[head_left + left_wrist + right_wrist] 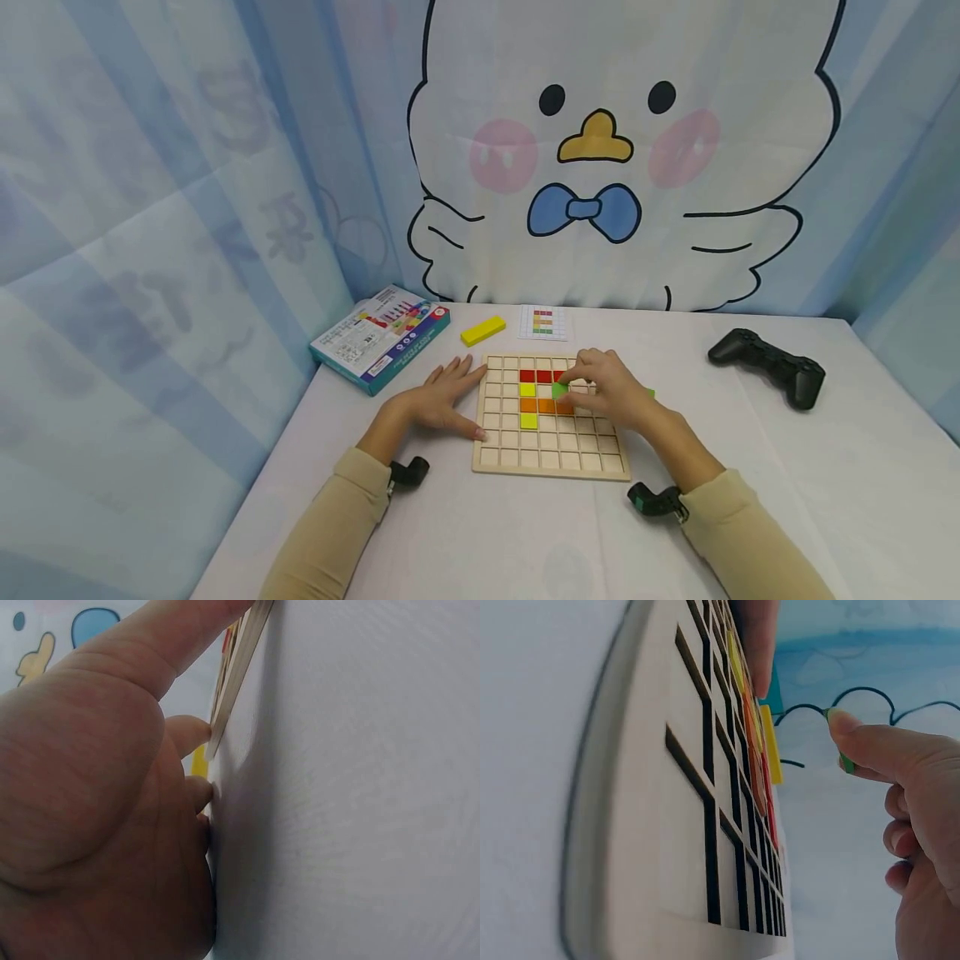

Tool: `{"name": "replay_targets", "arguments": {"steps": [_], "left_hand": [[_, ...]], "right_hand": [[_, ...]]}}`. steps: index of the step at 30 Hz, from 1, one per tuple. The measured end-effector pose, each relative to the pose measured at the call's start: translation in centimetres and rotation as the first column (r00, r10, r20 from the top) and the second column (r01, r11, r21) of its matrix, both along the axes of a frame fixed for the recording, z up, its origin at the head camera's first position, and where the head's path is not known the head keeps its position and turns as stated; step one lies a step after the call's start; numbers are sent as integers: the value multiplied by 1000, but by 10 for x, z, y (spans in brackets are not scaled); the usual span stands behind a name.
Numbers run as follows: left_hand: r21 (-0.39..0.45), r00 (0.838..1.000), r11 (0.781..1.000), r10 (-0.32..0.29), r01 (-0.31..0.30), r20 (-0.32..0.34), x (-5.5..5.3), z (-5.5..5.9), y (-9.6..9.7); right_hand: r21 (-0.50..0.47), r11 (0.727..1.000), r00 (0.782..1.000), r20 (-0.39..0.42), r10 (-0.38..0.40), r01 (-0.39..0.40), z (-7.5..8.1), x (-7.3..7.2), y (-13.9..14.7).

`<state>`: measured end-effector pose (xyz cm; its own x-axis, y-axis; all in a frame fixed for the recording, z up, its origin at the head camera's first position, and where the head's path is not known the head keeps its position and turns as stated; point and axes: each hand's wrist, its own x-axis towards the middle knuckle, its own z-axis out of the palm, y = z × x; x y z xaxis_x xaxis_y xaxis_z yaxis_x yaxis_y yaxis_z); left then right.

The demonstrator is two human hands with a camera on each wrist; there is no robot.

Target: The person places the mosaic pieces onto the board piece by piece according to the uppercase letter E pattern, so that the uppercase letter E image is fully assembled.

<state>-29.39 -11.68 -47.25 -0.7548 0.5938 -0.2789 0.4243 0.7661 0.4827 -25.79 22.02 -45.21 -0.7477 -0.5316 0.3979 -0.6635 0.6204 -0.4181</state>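
My right hand (611, 392) pinches a small green tile (847, 763) between thumb and index finger, above the wooden grid board (551, 460). In the right wrist view the tile is held off the board's surface. My left hand (444, 402) lies along the board's left side with fingers spread, thumb and index finger touching its edge. Set in the grid are a red row (538, 376), a yellow tile (528, 389), an orange row (538, 406) and another yellow tile (528, 421). The right hand partly covers the red and orange rows.
Behind the board lie a yellow block (483, 331) and a card (543, 322) with a coloured grid pattern. A game box (381, 337) sits at the left, a black game controller (767, 367) at the right. A green bit (651, 392) shows beyond the right hand.
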Motion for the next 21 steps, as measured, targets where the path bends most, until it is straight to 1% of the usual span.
{"name": "replay_targets", "arguments": {"steps": [3, 7, 9, 12, 14, 16, 21], "left_hand": [[-2, 1000, 1000, 0, 0, -4, 0, 0, 1], [-7, 1000, 1000, 1, -1, -3, 0, -1, 1], [-9, 1000, 1000, 5, -5, 1, 0, -1, 1], [-12, 1000, 1000, 10, -10, 8, 0, 0, 2], [-13, 1000, 1000, 10, -10, 13, 1, 1, 2], [-14, 1000, 1000, 8, -8, 13, 1, 1, 2], [-10, 1000, 1000, 5, -5, 8, 0, 0, 1]], "right_hand": [[-4, 999, 999, -4, 42, -42, 0, 4, -6], [27, 997, 997, 6, 72, -72, 2, 8, -16], [49, 996, 997, 32, 77, -78, 5, 10, -21], [83, 995, 994, 94, 54, -62, 8, 13, -27], [93, 993, 991, 118, 56, -67, 8, 15, -31], [107, 991, 991, 120, 67, -80, 6, 15, -33], [154, 979, 990, 78, 121, -132, 0, 15, -39]]}}
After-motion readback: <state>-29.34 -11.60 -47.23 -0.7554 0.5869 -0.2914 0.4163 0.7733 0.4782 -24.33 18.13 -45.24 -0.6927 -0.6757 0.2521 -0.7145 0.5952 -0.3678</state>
